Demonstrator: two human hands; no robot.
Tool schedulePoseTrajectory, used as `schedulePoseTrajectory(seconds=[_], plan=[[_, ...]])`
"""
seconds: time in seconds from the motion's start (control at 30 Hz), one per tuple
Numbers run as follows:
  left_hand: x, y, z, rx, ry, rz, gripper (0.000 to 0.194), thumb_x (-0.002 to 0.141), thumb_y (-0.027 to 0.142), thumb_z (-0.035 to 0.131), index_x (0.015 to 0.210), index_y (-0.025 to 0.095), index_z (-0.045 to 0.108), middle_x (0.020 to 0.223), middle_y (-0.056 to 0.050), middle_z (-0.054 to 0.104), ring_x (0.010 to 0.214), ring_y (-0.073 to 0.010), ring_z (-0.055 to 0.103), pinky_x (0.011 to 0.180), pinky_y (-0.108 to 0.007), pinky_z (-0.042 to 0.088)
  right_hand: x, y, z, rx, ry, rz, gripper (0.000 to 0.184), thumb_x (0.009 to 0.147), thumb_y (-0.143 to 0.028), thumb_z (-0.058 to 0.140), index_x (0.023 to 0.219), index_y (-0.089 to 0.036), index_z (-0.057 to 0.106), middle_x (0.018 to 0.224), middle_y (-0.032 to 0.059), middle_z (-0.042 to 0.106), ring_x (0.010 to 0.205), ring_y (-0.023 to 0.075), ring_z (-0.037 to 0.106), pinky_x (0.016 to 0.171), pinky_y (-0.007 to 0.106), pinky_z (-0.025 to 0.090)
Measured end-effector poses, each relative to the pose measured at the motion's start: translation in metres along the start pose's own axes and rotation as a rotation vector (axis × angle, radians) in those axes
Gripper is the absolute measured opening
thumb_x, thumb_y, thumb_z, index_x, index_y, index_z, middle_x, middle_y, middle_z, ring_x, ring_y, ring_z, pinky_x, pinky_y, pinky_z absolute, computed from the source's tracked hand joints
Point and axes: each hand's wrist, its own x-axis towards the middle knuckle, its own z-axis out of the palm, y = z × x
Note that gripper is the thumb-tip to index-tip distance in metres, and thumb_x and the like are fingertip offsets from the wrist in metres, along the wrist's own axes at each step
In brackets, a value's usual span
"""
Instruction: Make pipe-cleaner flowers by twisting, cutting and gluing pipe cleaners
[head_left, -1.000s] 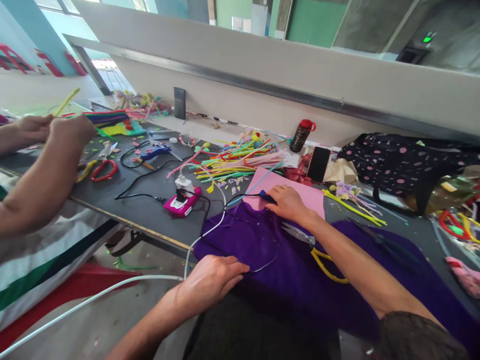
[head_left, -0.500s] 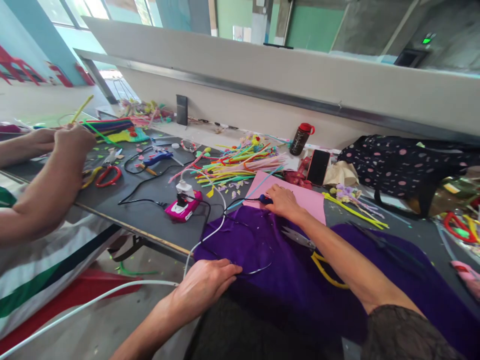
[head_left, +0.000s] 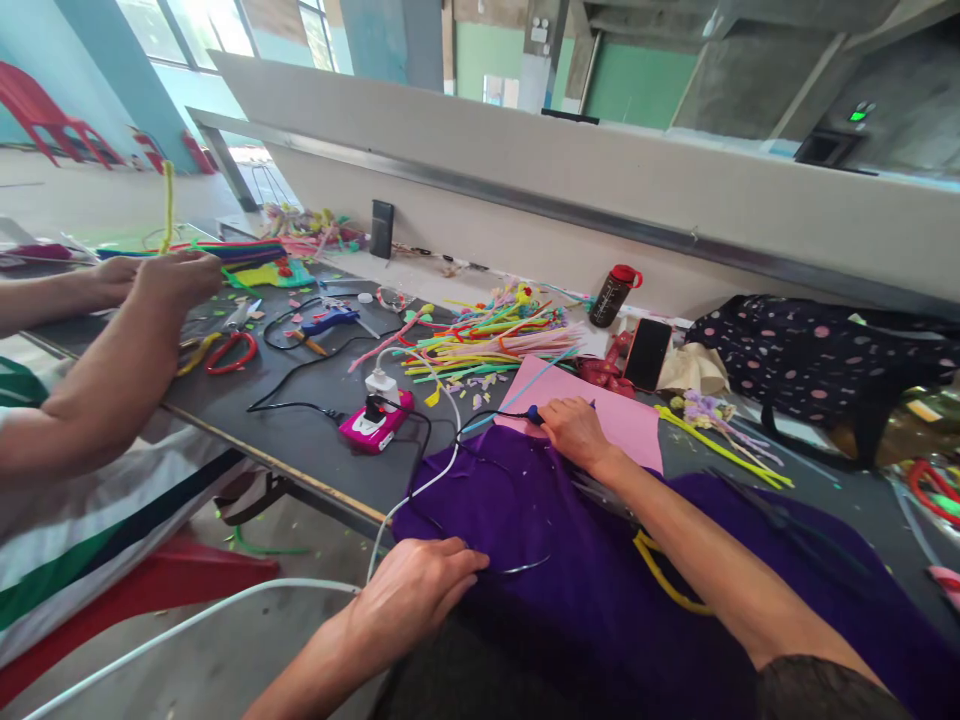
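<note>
My left hand (head_left: 427, 580), near the lap edge of the purple cloth (head_left: 487, 490), pinches a thin silvery wire (head_left: 529, 566) that curves out to the right over the fabric. Over the pink sheet (head_left: 630, 430), my right hand (head_left: 574, 430) is closed round a blue corded glue gun (head_left: 534, 414); most of its body is hidden by my fingers. A black cord runs left from it. Below my right forearm lie scissors with yellow handles (head_left: 667, 578), partly covered. Dark pliers (head_left: 780, 515) rest on the cloth farther right.
A pink power strip (head_left: 377, 422) with plugs and a white cable (head_left: 225, 588) is left of the cloth. Behind lie pipe cleaners (head_left: 487, 340), a bottle (head_left: 613, 296) and a phone (head_left: 648, 355). A co-worker's hands (head_left: 176, 278) hold a yellow pipe cleaner at far left.
The camera view has shifted, moving the table slightly right and down in the picture. Both my hands keep their grips. The co-worker's yellow pipe cleaner now stands more upright.
</note>
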Motion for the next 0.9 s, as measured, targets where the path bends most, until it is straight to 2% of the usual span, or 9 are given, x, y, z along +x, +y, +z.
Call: schedulePoseTrajectory(seconds=[0.27, 0.4, 0.63, 0.77, 0.9], plan=[[0.0, -0.001, -0.001, -0.002, 0.01, -0.009, 0.027, 0.087, 0.024, 0.036, 0.103, 0.026, 0.058, 0.083, 0.0, 0.063, 0.071, -0.0103, 0.06, 0.062, -0.017, 0.043, -0.001, -0.007, 0.0, -0.099, -0.015, -0.063, 0.022, 0.085, -0.014, 0.039, 0.091, -0.011, 0.06, 0.088, 0.0144, 0.061, 0.082, 0.0233, 0.053, 0.069, 0.034, 0.031], [0.001, 0.001, -0.002, -0.004, 0.0, -0.009, 0.027, 0.087, 0.024, 0.036, 0.103, 0.025, 0.058, 0.082, 0.0, 0.063, 0.07, -0.0104, 0.06, 0.062, -0.018, 0.042, -0.001, -0.013, 0.004, -0.123, -0.006, -0.093, 0.025, 0.087, -0.016, 0.037, 0.088, -0.008, 0.061, 0.086, 0.0162, 0.06, 0.08, 0.025, 0.052, 0.068, 0.036, 0.032], [-0.002, 0.003, 0.004, 0.021, 0.009, -0.019, 0.026, 0.086, 0.022, 0.038, 0.103, 0.025, 0.058, 0.083, -0.001, 0.064, 0.073, -0.0112, 0.061, 0.066, -0.018, 0.044, -0.004, -0.02, 0.006, -0.113, 0.011, -0.078, 0.026, 0.085, -0.008, 0.035, 0.09, -0.005, 0.061, 0.089, 0.0181, 0.059, 0.083, 0.0259, 0.051, 0.07, 0.037, 0.034], [-0.001, 0.006, 0.003, 0.042, -0.002, -0.003, 0.027, 0.086, 0.022, 0.038, 0.104, 0.025, 0.058, 0.085, -0.001, 0.065, 0.075, -0.0123, 0.062, 0.066, -0.02, 0.045, -0.002, -0.009, 0.0, -0.023, -0.026, -0.03, 0.024, 0.085, -0.011, 0.038, 0.093, -0.009, 0.06, 0.09, 0.0135, 0.061, 0.085, 0.0239, 0.054, 0.073, 0.034, 0.036], [-0.002, 0.005, 0.002, 0.044, 0.02, -0.006, 0.027, 0.085, 0.022, 0.04, 0.104, 0.025, 0.058, 0.087, -0.001, 0.065, 0.076, -0.0124, 0.063, 0.066, -0.02, 0.046, -0.002, 0.013, -0.007, 0.02, -0.035, 0.017, 0.025, 0.084, -0.023, 0.047, 0.106, -0.016, 0.056, 0.098, 0.0082, 0.062, 0.089, 0.0191, 0.056, 0.074, 0.028, 0.038]])
